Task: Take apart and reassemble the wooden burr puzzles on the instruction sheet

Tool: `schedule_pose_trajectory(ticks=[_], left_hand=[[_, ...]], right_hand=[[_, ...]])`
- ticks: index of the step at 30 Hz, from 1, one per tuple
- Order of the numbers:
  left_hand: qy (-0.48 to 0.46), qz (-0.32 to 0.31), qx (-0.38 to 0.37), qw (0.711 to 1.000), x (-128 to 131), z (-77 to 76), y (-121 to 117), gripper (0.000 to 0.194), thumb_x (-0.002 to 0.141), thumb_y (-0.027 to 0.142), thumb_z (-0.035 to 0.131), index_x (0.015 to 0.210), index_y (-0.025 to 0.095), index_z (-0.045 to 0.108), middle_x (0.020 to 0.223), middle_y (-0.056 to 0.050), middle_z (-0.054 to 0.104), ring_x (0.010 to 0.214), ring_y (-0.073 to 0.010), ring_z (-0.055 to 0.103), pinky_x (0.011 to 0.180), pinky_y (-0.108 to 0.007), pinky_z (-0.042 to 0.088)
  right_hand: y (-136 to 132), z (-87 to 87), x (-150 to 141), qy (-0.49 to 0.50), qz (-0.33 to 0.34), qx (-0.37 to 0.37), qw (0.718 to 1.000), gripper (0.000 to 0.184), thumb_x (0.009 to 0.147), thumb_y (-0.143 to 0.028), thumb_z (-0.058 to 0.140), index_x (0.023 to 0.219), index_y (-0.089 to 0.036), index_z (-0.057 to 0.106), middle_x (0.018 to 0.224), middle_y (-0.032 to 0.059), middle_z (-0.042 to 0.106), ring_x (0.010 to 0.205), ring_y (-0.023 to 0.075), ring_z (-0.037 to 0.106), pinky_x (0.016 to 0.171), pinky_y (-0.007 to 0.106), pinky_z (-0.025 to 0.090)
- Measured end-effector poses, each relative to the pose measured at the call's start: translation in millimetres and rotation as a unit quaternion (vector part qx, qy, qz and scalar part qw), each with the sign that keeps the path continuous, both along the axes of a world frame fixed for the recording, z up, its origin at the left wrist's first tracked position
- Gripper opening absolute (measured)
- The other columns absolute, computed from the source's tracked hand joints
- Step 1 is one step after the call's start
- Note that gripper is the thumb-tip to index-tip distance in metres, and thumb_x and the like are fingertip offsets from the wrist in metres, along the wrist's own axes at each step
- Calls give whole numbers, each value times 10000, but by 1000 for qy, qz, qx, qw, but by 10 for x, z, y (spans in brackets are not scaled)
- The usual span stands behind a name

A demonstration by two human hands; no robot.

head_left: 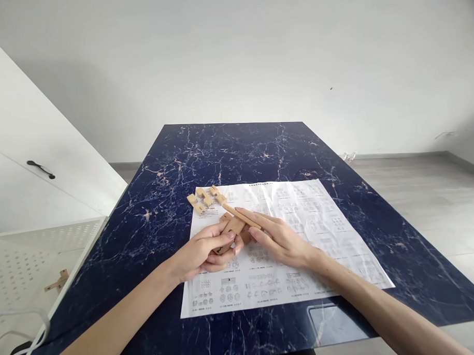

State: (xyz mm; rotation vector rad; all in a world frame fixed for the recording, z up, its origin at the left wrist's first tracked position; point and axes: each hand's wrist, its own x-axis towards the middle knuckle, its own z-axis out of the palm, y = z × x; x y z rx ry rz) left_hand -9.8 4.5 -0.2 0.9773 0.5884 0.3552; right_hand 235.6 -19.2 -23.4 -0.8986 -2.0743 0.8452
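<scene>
My left hand [203,254] is curled around a partly joined wooden puzzle [231,228] that rests on a printed instruction sheet [320,231]. My right hand [278,238] lies beside it, fingers stretched toward the puzzle, with a thin wooden stick [238,214] pinned under the index finger against the puzzle. Both hands meet over the sheet's left half. Three loose notched wooden blocks [204,198] lie at the sheet's upper left corner, a hand's width beyond my fingers.
The sheet lies on a dark blue marbled table [236,151]. A white cabinet with a black handle [40,169] stands to the left. Below it a perforated white shelf [26,262] carries a small wooden piece [58,281]. A white cable [17,335] loops at bottom left.
</scene>
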Motion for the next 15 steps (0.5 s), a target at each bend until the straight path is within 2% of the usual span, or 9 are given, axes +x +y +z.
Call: schedule_pose_trajectory(ticks=[5,9,12,15], left_hand=[[-14,32,11,999,66,22,-21,354,1091,475,573,950,155,622,662,54,470,423,-35,270,366,-194,211],[-20,63,17,998,89,35,-39,322,1076,491,605,1081,169,615,872,6,593,454,-23,372,381,-203,246],[-11,70,29,997,89,20,-43,333,1077,497,604,1172,177,598,900,10,595,451,-18,383,391,-216,244],[-6,74,50,996,101,-4,-55,344,1079,509,594,1178,180,583,900,14,596,437,-15,373,393,-228,242]], right_hand=[[-2,-50,-64,25,-97,7,995,465,1165,-345,388,1606,-234,488,1231,115,756,952,220,727,889,415,622],[26,-72,-53,29,-167,23,985,445,1166,-359,374,1572,-244,515,1125,93,757,800,194,679,767,381,601],[35,-71,-45,36,-175,29,983,438,1165,-348,371,1564,-243,516,1105,85,736,751,177,643,741,365,583],[17,-68,-63,33,-172,31,984,441,1162,-340,376,1570,-242,512,1127,93,726,748,176,632,741,370,577]])
